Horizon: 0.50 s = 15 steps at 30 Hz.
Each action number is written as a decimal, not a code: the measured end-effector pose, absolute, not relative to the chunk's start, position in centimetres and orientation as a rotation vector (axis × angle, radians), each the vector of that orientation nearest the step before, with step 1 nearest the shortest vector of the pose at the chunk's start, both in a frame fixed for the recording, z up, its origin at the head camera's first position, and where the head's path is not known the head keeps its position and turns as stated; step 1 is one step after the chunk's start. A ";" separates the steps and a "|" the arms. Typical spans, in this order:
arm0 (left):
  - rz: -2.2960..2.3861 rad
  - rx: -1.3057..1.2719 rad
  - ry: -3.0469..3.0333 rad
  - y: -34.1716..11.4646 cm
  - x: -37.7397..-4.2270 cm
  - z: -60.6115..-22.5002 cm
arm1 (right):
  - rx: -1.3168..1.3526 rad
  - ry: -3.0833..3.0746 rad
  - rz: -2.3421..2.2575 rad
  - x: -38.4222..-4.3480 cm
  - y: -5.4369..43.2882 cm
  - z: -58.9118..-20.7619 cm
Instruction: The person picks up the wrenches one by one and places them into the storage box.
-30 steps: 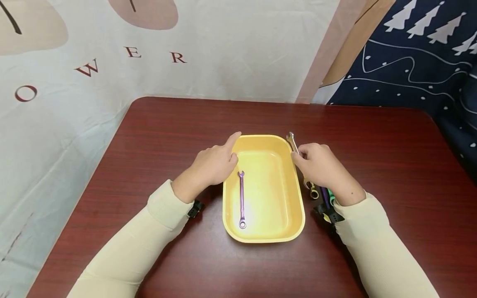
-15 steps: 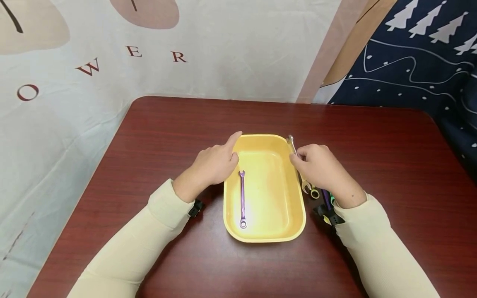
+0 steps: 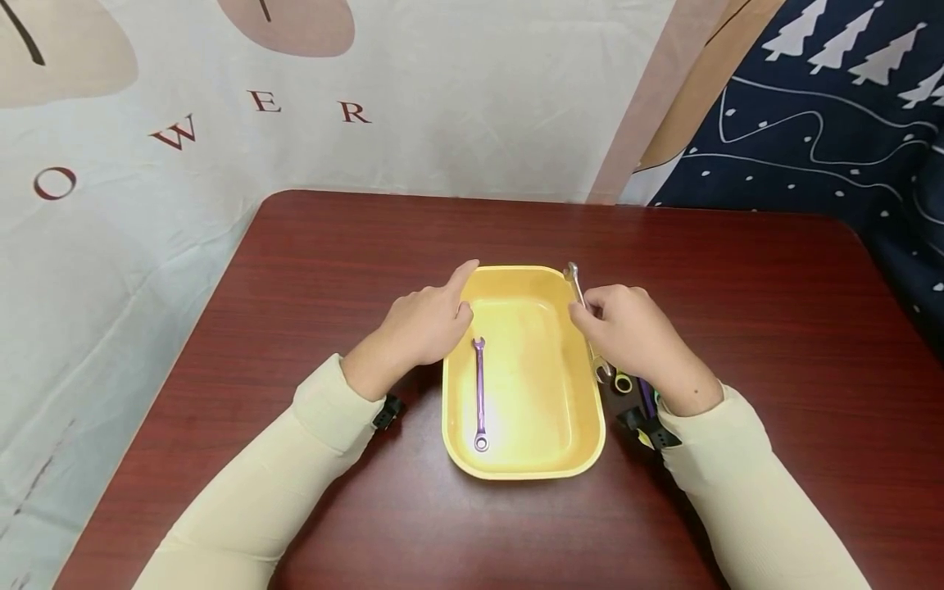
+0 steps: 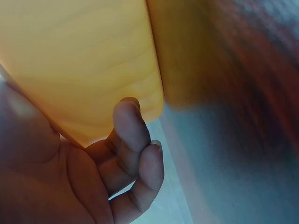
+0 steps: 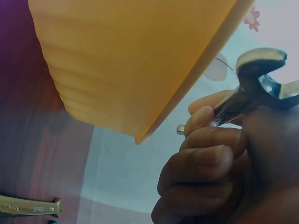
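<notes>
A yellow plastic tray sits mid-table, and a purple combination wrench lies inside it, ring end towards me. My left hand holds the tray's left side, thumb over the rim and index finger stretched along it. In the left wrist view the curled fingers are against the tray's outer wall. At the right rim, my right hand grips a silver wrench by its shank. The right wrist view shows the wrench's open end sticking out of the fist, below the tray's rim.
Right of the tray, partly under my right wrist, lie several more wrenches, among them a yellow ring end and a purple shank. A gold wrench shows in the right wrist view. The red-brown table ends at a pale cloth.
My right hand has shifted slightly left with the silver wrench, whose far end has turned and now overlaps the tray's right rim. The left hand and the tray have stayed still.
</notes>
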State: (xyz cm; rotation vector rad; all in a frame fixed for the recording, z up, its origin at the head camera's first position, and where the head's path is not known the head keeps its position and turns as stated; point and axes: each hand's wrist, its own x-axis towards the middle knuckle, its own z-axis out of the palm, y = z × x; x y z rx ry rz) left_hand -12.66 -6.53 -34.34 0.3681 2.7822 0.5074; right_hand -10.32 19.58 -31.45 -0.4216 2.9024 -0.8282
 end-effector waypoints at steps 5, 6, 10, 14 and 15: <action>0.509 0.365 2.783 -6.6 -12.7 -34.4 | -0.428 2.900 -0.840 -10.2 19.3 -31.3; 0.508 0.365 2.782 -6.7 -12.6 -34.4 | -0.428 2.898 -0.842 -10.2 19.2 -31.3; 0.501 0.361 2.774 -6.7 -12.6 -34.5 | -0.419 2.888 -0.861 -10.0 19.0 -31.3; 0.507 0.362 2.769 -6.7 -12.6 -34.5 | -0.405 2.896 -0.898 -9.9 18.9 -31.4; 0.511 0.362 2.768 -6.7 -12.6 -34.4 | -0.405 2.897 -0.910 -9.9 18.9 -31.4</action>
